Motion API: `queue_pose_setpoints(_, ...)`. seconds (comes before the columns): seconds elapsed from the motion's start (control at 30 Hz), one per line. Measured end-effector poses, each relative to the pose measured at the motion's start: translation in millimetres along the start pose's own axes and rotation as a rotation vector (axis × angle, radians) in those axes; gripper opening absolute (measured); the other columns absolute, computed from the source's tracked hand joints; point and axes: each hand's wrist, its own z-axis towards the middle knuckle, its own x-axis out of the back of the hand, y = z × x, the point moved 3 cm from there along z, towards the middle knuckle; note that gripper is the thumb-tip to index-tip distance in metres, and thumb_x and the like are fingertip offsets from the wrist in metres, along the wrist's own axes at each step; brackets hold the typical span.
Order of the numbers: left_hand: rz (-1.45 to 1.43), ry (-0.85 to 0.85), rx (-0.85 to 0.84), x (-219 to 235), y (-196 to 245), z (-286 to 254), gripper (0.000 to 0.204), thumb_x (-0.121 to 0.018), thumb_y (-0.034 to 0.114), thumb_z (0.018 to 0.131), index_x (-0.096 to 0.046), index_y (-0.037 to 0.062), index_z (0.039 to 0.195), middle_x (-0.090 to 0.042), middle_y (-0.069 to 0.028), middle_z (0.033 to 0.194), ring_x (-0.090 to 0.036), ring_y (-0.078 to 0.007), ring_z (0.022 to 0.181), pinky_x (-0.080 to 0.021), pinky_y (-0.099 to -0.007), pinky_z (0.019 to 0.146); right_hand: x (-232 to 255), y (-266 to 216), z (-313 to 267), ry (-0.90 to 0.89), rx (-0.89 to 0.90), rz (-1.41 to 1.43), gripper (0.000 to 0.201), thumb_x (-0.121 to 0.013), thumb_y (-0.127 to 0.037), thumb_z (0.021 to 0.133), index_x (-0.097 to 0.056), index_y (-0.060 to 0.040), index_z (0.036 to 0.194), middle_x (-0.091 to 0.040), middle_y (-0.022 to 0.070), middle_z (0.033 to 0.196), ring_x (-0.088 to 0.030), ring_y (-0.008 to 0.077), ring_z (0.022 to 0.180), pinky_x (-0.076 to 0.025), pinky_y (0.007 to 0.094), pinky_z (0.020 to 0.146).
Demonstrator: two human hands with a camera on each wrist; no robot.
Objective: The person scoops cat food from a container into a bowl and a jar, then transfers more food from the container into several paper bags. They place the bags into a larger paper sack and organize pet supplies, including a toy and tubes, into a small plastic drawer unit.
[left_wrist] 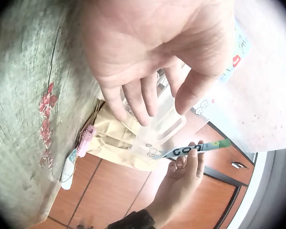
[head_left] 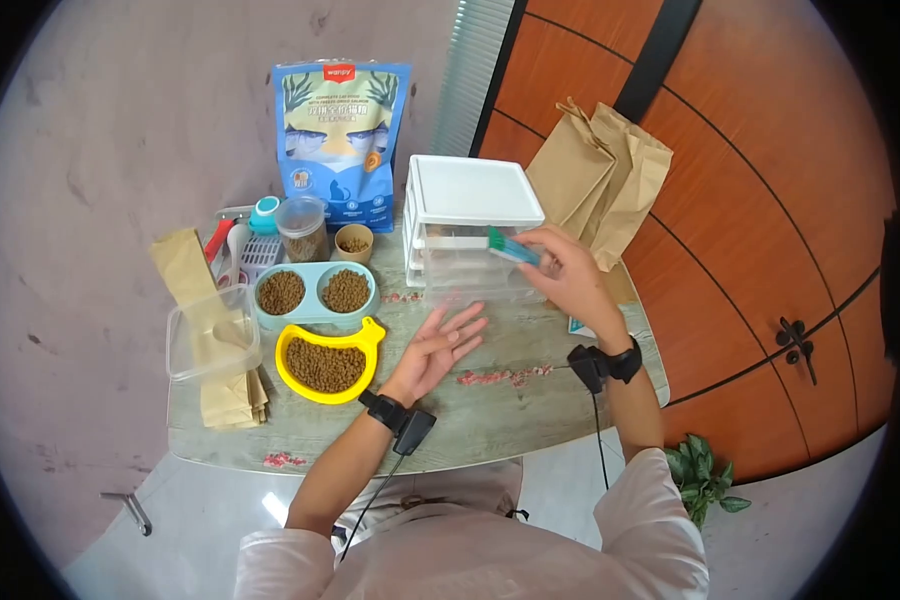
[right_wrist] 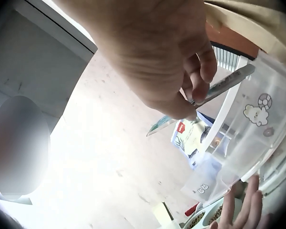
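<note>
A white drawer unit (head_left: 475, 190) stands at the back of the table, with a clear drawer (head_left: 480, 282) pulled out at its front; cartoon stickers mark the drawer (right_wrist: 276, 107) in the right wrist view. Above it, my right hand (head_left: 575, 285) pinches a thin, flat blue-green packet (head_left: 515, 249) between thumb and fingers. The packet (left_wrist: 183, 150) shows printed letters in the left wrist view. My left hand (head_left: 432, 352) holds nothing; its fingers are spread just in front of the drawer, palm turned up. Whether the packet touches the drawer, I cannot tell.
Left of the drawers are a blue double bowl (head_left: 313, 318) and a yellow bowl (head_left: 372, 345) of kibble, a clear container (head_left: 180, 345), paper bags (head_left: 232, 402), a lidded jar (head_left: 302, 222) and a blue food bag (head_left: 340, 150). Brown bags (head_left: 620, 180) stand at right.
</note>
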Motion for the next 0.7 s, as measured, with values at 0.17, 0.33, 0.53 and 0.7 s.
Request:
queue_pose_setpoints(0.17, -0.014, -0.002, -0.005, 1, -1, 0, 0.067, -0.049, 0.001, 0.089, -0.019, 0.0141, 0.148, -0.026, -0.0204, 0.149, -0.031, -0.0334, 0.136, -0.027, -0.0438, 0.111, -21, 3, 16, -0.081, 0.014, -0.095, 0.026, -0.064, -0.010, 0.082, -0.062, -0.0065, 0.107, -0.060, 0.0061, 0.094, -0.057, 0.0188, 0.064, -0.047, 0.0303, 0.061)
queue_pose_setpoints(0.33, -0.037, 0.002, -0.021, 8, -3, 0, 0.065, -0.051, 0.000, 0.087, -0.026, 0.0172, 0.144, -0.025, -0.0213, 0.149, -0.029, -0.0355, 0.136, -0.026, -0.0473, 0.112, -25, 10, 12, -0.055, 0.063, -0.029, 0.022, -0.063, -0.007, 0.083, -0.063, -0.0031, 0.105, -0.061, 0.0063, 0.094, -0.055, 0.0165, 0.068, -0.044, 0.0261, 0.062)
queue_pose_setpoints(0.53, -0.065, 0.000, -0.028, 10, -3, 0, 0.058, -0.051, 0.000, 0.087, -0.036, 0.0190, 0.139, -0.026, -0.0215, 0.149, -0.029, -0.0355, 0.137, -0.026, -0.0473, 0.112, 22, 40, -45, 0.262, -0.119, 0.047, 0.017, -0.062, -0.005, 0.084, -0.064, -0.0008, 0.101, -0.062, 0.0097, 0.089, -0.057, 0.0180, 0.069, -0.046, 0.0260, 0.064)
queue_pose_setpoints(0.7, -0.056, 0.006, 0.000, 8, -4, 0, 0.054, -0.051, -0.001, 0.087, -0.042, 0.0206, 0.136, -0.026, -0.0209, 0.149, -0.029, -0.0353, 0.136, -0.026, -0.0471, 0.112, 45, 124, -118, 0.088, -0.339, -0.179, 0.033, -0.068, -0.006, 0.076, -0.062, -0.0010, 0.109, -0.063, 0.0134, 0.099, -0.060, 0.0249, 0.087, -0.048, 0.0316, 0.075)
